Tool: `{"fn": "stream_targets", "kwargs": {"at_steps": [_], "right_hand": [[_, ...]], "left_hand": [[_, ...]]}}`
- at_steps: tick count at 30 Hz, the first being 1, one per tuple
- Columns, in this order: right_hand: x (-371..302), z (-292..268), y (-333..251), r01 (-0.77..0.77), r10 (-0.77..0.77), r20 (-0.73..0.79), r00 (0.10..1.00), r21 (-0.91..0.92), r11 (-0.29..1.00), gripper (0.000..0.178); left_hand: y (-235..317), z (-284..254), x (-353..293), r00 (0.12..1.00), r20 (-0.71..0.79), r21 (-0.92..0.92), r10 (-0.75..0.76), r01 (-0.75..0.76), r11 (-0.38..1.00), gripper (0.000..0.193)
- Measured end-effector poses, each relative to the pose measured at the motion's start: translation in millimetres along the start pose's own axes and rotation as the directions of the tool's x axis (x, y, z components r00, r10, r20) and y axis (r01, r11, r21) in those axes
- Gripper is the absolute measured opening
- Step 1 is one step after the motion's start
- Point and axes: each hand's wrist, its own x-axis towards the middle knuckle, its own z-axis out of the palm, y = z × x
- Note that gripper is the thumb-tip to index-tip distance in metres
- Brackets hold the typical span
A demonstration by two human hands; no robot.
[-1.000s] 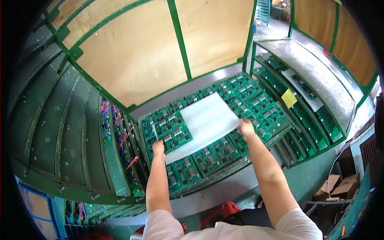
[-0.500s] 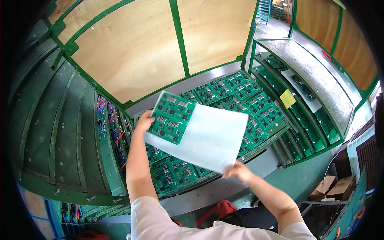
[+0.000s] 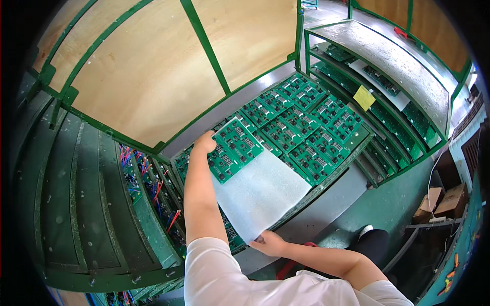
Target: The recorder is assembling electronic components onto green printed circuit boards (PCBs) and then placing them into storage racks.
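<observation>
Workbench: green metal bench w/ plywood back panels, seen from above; green frame bars cross the panels.
Right hand: right hand, nearest the body, pinches the near corner of a white foam sheet, fingers closed on its edge.
Foam sheet: lifted and tilted, held at both ends; its far end lies under a circuit board.
Left hand: left hand, arm stretched fwd, grips the far left edge of that board and the sheet beneath; thumb side not clear.
Circuit board: green, w/ small black parts, raised above the tray layer, resting on the sheet's upper end.
Tray layer: rows of matching green boards laid flat, side by side, under and beyond the sheet.
Left rack: slotted green rack holding boards w/ red and blue wires.
Right shelves: more boards on stepped shelves; yellow note on one.
Far right: cardboard boxes on the floor.
</observation>
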Motion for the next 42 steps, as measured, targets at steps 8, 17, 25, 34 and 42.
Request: {"fn": "stream_targets", "kwargs": {"at_steps": [8, 17, 25, 34, 42], "right_hand": [[-15, -28, 40, -0.270, 0.240, 0.150, 0.959, 0.746, 0.609, 0.044], [3, -33, 34, -0.398, 0.333, 0.259, 0.907, 0.785, 0.474, 0.032], [-3, -44, 45, -0.321, 0.300, 0.216, 0.929, 0.875, 0.363, 0.038], [43, -158, 30, -0.190, 0.351, -0.360, 0.864, 0.411, 0.891, 0.039], [82, -149, 29, -0.270, 0.158, -0.416, 0.895, -0.226, 0.936, 0.025]], "left_hand": [[-23, 35, 3, 0.994, -0.047, -0.064, -0.100, 0.097, 0.993, 0.052], [-10, 41, -12, 0.927, -0.376, 0.082, 0.006, 0.027, 0.996, 0.060], [-118, 65, -47, 0.644, -0.526, -0.608, -0.556, 0.173, 0.775, 0.048], [-139, 100, -43, 0.768, 0.094, -0.891, -0.633, 0.349, 0.291, 0.027], [-120, 114, -35, 0.665, -0.368, -0.852, -0.650, 0.040, 0.522, 0.037]]}}
